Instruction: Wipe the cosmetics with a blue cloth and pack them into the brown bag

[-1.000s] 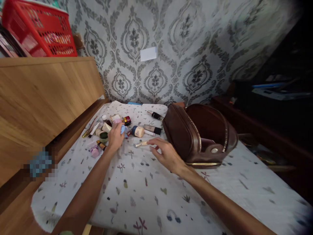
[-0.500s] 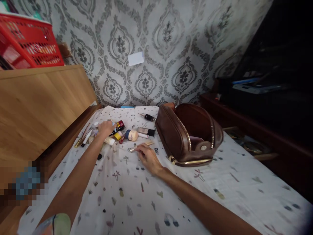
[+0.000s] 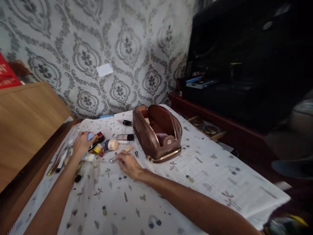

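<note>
My left hand [image 3: 81,143] is closed over the cosmetics pile, gripping a small light-blue item [image 3: 90,136] whose kind I cannot make out. A dark red and black case [image 3: 98,138] lies just beside it. My right hand [image 3: 129,165] rests low on the patterned sheet, its fingers pinching a small silvery tube [image 3: 112,160]. Just beyond those fingers are a beige tube [image 3: 129,148] and a jar with a blue band [image 3: 111,145]. Farther back lie a foundation bottle with a black cap [image 3: 125,137] and a black and clear bottle [image 3: 126,122].
An unzipped brown leather cosmetic bag [image 3: 156,137] stands right of the pile. Pencils and brushes [image 3: 57,160] lie at the left edge. A wooden cabinet [image 3: 31,124] borders the left; a dark screen [image 3: 234,65] and small open drawer [image 3: 207,130] are at right.
The view has swung to the right, so everything appears farther left. My left hand has lifted slightly, showing more of the light-blue item. My right hand stays by the silvery tube.
</note>
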The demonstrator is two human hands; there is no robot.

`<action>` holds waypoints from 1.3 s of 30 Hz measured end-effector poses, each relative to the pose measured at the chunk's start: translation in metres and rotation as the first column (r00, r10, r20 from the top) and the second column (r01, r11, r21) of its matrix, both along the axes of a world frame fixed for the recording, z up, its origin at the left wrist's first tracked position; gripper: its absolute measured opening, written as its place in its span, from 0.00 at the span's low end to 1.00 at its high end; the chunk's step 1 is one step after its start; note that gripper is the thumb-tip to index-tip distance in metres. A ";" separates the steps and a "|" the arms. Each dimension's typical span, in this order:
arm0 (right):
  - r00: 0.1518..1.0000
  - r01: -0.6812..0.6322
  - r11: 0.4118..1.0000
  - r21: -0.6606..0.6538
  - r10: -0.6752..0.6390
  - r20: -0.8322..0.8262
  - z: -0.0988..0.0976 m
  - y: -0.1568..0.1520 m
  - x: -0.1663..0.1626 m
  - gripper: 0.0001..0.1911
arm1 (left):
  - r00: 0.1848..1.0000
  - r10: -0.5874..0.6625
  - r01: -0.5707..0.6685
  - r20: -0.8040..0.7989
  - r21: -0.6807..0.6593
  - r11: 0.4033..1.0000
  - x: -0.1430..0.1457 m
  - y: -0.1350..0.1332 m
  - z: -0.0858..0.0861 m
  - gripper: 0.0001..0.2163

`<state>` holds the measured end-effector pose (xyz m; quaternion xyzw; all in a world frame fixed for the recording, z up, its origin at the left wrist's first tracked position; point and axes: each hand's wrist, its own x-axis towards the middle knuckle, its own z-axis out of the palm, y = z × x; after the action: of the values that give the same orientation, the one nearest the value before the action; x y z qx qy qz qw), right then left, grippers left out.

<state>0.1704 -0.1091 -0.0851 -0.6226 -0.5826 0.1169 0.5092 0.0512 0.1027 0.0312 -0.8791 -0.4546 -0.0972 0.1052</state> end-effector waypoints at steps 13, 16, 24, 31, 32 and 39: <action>0.988 -0.056 0.998 -0.030 0.051 -0.147 0.001 0.005 0.002 0.26 | 0.697 -0.434 0.573 0.571 -0.078 0.816 -0.031 -0.105 -0.051 0.19; 0.988 -0.065 0.998 -0.018 0.062 -0.144 0.002 0.004 0.003 0.31 | 0.658 -0.363 0.606 0.660 -0.178 0.775 -0.037 -0.113 -0.056 0.20; 0.996 -0.085 0.994 -0.074 0.083 -0.027 0.004 -0.001 0.003 0.31 | 0.563 -0.020 0.570 0.826 -0.371 0.734 -0.046 -0.108 -0.068 0.17; 0.996 -0.084 0.991 -0.103 0.087 0.023 0.010 -0.008 -0.002 0.25 | 0.608 -0.294 0.554 0.737 -0.129 0.822 -0.041 -0.125 -0.063 0.17; 0.996 -0.080 0.990 -0.114 0.083 0.025 0.010 -0.009 -0.002 0.24 | 0.624 -0.366 0.594 0.690 -0.114 0.796 -0.040 -0.129 -0.065 0.19; 0.997 -0.068 0.993 -0.095 0.071 0.023 0.006 -0.015 0.000 0.20 | 0.597 -0.671 0.749 0.440 -0.006 0.662 -0.038 -0.138 -0.094 0.20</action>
<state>0.1706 -0.1243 -0.0794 -0.6266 -0.6044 0.1537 0.4674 0.0127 -0.0356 -0.0623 -0.9528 -0.0831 -0.2650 -0.1222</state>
